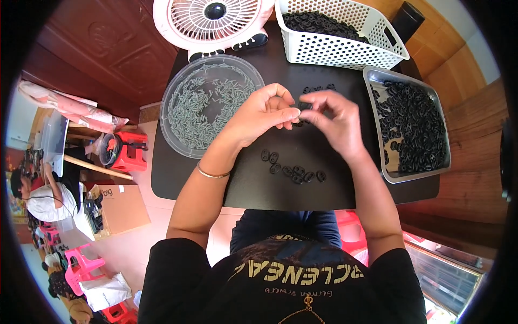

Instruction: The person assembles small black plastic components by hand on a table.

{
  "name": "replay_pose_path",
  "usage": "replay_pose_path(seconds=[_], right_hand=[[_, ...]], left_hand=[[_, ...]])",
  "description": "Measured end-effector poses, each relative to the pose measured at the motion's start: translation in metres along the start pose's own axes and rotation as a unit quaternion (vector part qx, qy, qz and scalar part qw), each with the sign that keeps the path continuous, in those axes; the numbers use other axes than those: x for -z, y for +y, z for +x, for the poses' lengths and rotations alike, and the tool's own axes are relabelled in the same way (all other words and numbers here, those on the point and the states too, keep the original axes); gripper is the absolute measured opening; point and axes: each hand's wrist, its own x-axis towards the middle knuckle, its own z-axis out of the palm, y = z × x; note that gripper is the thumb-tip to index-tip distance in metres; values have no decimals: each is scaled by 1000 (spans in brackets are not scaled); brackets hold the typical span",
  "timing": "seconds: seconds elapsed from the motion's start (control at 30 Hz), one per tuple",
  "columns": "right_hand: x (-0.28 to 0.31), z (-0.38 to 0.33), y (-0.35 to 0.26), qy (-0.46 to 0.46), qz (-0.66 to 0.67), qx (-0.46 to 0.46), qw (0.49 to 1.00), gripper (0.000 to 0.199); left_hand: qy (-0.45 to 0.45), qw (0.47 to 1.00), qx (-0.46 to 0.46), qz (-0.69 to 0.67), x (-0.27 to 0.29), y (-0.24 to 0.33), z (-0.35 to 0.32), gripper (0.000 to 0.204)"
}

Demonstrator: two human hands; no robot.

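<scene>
pinching dark piece (305, 106): right hand (341, 121); left hand (263, 112): can't tell; yellow lettering (294, 272) on shirt (216, 297)

I count one table (248, 191), one fan (216, 11), one basket (345, 51), one tray (393, 162), one round tub (165, 116) and one black cylinder (408, 21), plus one left hand (265, 110), one right hand (341, 121) and one bracelet (212, 175). Eight or so black links (298, 171) lie toward the near edge; a few more farther back are partly hidden, while those in basket and tray, and the tub's grey-green pins (194, 102), are too many to number. Over left, one cardboard box (123, 210).
</scene>
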Motion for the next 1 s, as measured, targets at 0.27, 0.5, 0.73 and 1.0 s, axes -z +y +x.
replay_pose_path(seconds=[0.27,0.5,0.73,1.0], right_hand=[[48,113,-31,233,-264,123,928,20],[53,94,-26,60,-189,102,975,21],[33,20,9,-227,-187,-45,955,17],[19,11,23,-182,-179,-70,964,15]], left_hand=[[-242,903,-10,354,-2,9,-5,25],[-264,841,-1,472,10,8,-10,36],[-245,840,10,483,7,7,-10,34],[-213,862,7,460,0,5,-5,30]])
